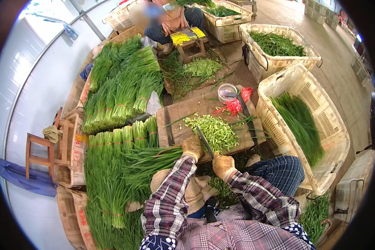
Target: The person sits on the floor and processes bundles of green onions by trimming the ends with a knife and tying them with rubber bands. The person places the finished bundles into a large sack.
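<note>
My gloved left hand (192,148) is closed around a bundle of green garlic chives (167,154) at the near edge of a cloth-covered low table (179,134). In my gloved right hand (222,164) is the handle end of a knife (205,141), its blade slanting up and left, close to my left hand. Beyond the blade lies a heap of short cut stem pieces (217,131). Red plastic ties (232,106) and a clear round tub (227,92) are at the table's far side. The bundle's ends under my left hand are hidden.
Banded chive bundles (122,93) are stacked at the left and far left. A tilted plastic crate (328,131) holding chives stands at the right, with another crate (253,62) behind it. Ahead, another person (175,18) sits by a small stool (190,47). A wooden stool (39,140) is far left.
</note>
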Available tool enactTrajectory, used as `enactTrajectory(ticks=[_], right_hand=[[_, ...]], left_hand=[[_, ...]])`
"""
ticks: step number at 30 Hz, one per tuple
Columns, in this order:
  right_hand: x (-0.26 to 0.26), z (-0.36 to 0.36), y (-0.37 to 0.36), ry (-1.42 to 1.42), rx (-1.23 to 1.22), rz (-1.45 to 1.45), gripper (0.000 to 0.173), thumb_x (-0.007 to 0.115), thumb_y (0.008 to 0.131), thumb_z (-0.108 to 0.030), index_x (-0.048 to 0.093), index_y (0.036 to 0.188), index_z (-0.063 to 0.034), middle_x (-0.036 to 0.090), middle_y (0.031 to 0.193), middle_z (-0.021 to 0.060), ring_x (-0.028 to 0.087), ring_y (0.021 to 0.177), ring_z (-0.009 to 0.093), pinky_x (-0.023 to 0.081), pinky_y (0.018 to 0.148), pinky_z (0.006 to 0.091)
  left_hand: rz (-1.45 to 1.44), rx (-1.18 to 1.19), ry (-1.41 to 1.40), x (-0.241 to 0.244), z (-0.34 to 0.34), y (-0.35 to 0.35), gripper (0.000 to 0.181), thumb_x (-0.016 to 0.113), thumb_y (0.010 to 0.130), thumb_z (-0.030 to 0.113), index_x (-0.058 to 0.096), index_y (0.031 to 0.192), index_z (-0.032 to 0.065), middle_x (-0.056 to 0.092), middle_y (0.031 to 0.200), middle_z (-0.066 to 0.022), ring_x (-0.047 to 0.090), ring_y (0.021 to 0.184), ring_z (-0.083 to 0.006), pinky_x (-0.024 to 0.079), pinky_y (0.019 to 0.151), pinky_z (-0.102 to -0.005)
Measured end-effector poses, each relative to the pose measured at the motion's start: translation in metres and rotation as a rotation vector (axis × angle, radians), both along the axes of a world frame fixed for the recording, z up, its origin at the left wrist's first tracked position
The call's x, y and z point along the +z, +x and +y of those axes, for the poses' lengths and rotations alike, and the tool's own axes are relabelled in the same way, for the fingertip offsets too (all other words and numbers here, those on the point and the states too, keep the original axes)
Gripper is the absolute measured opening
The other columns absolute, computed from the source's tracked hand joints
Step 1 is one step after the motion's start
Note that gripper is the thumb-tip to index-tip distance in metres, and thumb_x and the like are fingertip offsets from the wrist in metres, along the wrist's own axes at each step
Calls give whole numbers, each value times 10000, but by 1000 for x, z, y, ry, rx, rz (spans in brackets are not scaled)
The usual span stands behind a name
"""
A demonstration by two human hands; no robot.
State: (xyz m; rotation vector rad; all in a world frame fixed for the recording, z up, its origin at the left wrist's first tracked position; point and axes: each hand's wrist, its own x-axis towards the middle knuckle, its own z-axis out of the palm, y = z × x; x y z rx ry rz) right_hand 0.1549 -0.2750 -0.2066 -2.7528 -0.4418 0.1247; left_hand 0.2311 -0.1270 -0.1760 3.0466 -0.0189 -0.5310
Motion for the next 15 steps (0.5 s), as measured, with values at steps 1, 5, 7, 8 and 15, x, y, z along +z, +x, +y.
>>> enactTrajectory(ticks=[1,5,7,8,15], right_hand=[[0,0,2,0,6,7,142,514,887,-148,578,904,-21,657,649,125,661,593,310,502,532,436],[2,11,19,-15,-2,121,155,523,854,-121,584,960,-26,694,736,141,697,704,298,524,612,417],[1,22,46,-11,-9,149,158,518,859,-145,616,931,-45,707,807,150,704,771,305,537,663,417],[-7,25,52,-15,-18,146,164,516,861,-150,627,926,-47,706,811,154,704,777,304,538,665,417],[15,15,34,19,13,170,170,544,830,-141,604,941,-27,700,796,168,700,773,320,528,661,432]], left_hand=[[13,-3,5,-2,0,2,524,815,644,339,658,1080,94,673,1106,-144,639,1064,-305,521,873,-394],[-6,-58,65,-12,3,6,446,765,699,334,671,1062,94,676,1100,-147,651,1040,-300,533,836,-400],[-48,-63,108,-23,5,8,340,713,749,298,692,1028,104,690,1060,-135,668,1003,-288,542,807,-391],[-68,-40,132,-34,8,12,275,682,776,270,709,1001,116,703,1026,-121,680,976,-278,548,787,-381],[-10,-48,88,-20,13,14,445,715,740,353,670,1077,66,686,1073,-159,666,1008,-311,532,852,-399]])
